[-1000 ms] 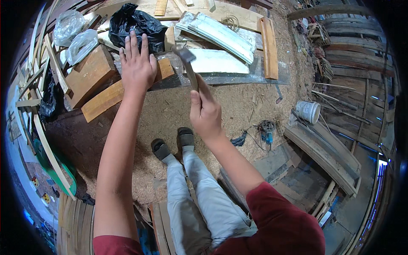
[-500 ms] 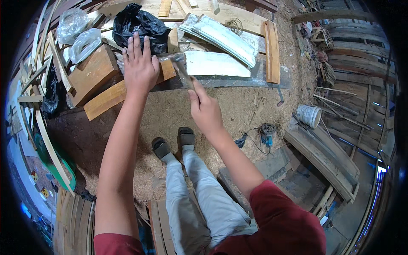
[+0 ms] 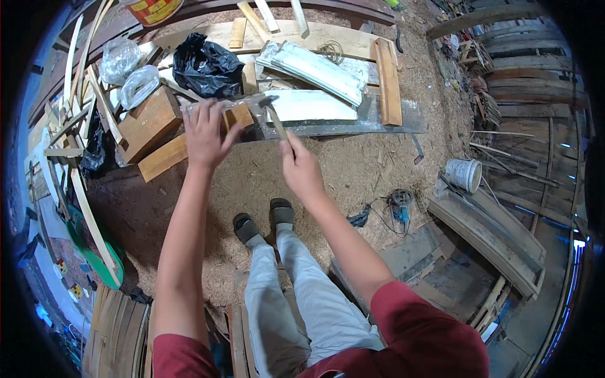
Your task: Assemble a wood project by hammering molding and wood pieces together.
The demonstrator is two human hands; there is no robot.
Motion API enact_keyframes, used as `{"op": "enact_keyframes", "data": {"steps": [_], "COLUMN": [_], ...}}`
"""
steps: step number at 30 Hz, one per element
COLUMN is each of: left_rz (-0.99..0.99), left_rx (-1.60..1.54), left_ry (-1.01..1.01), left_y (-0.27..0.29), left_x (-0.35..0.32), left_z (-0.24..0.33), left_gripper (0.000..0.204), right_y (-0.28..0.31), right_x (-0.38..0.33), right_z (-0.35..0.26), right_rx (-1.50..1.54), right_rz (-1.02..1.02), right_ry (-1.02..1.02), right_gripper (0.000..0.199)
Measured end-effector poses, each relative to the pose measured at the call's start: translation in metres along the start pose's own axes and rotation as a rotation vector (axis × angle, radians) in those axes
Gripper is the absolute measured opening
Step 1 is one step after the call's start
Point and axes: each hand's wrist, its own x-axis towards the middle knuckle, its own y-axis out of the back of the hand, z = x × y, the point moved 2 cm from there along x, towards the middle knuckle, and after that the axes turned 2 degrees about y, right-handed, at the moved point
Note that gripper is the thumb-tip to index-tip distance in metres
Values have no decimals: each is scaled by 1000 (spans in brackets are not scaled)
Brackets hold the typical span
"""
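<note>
My right hand [image 3: 301,165] grips the wooden handle of a hammer [image 3: 276,121]. Its dark metal head is over the bench edge, just right of the end of a brown wooden piece [image 3: 165,157]. My left hand [image 3: 207,137] is over that same piece, fingers apart and thumb held out to the side, with nothing in it. Whether its fingertips touch the wood I cannot tell. Beside the piece lies a thick wooden block [image 3: 149,126]. A black plastic bag [image 3: 211,69] sits just beyond my left hand, and a white-painted board [image 3: 302,104] lies right of the hammer head.
White moulded boards [image 3: 312,70] and an upright-lying brown timber [image 3: 389,85] rest on the bench [image 3: 403,116]. Clear plastic bags [image 3: 140,85] and thin strips are at left. On the sawdust-covered floor are a corded power tool [image 3: 400,205], a white bucket [image 3: 463,174] and a wooden frame [image 3: 485,236].
My left hand has gone from flat with fingers straight to bent fingers with the thumb spread away. The hammer has moved slightly back from the wooden piece's end. My view has tilted a little.
</note>
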Motion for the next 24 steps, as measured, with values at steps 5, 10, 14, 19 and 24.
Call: {"op": "enact_keyframes", "data": {"steps": [5, 10, 14, 19, 24], "left_rz": [-106, -358, -550, -676, -739], "left_rx": [115, -318, -705, -674, -706], "left_ry": [-151, 24, 115, 82, -8], "left_y": [9, 59, 144, 299, 413], "left_x": [-31, 8, -2, -7, -11], "left_z": [-33, -2, 59, 161, 203], "left_gripper": [61, 44, 46, 53, 52], "right_y": [24, 53, 112, 194, 263], "right_x": [-44, -97, -120, -136, -171], "right_z": [15, 39, -8, -85, -156], "right_rx": [80, 237, 392, 556, 568], "right_rz": [17, 71, -84, -120, -206], "right_ry": [-49, -108, -299, -96, 162], "right_gripper": [44, 43, 44, 45, 71]}}
